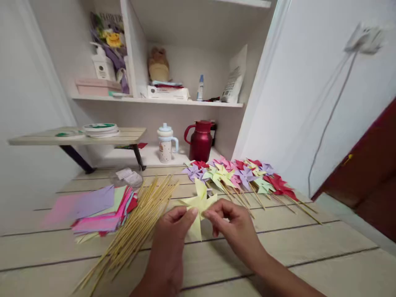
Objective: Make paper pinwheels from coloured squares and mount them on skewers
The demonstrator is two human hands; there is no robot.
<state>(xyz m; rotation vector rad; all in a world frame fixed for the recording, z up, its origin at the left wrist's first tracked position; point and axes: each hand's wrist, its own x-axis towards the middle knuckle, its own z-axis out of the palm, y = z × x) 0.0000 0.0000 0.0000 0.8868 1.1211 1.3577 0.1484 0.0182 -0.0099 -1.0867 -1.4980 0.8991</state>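
Note:
A pale yellow paper pinwheel (200,190) is held up over the table between my two hands. My left hand (175,227) pinches it near its middle, thumb on the front. The fingertips of my right hand (230,218) are pressed together at its right side, close to the centre; whether they also hold a small pin is too small to tell. Left of my left hand lies a loose bundle of thin wooden sticks (136,229). Beyond my right hand is a pile of finished pinwheels (244,177) on sticks, in purple, pink, red, yellow and green.
Coloured paper sheets (95,206) are stacked at the left, with a clear container of small packets (129,177) behind them. A small raised stand (130,134) carries white tape rolls (100,130). A lidded cup (165,144) and a red jug (201,142) stand at the back.

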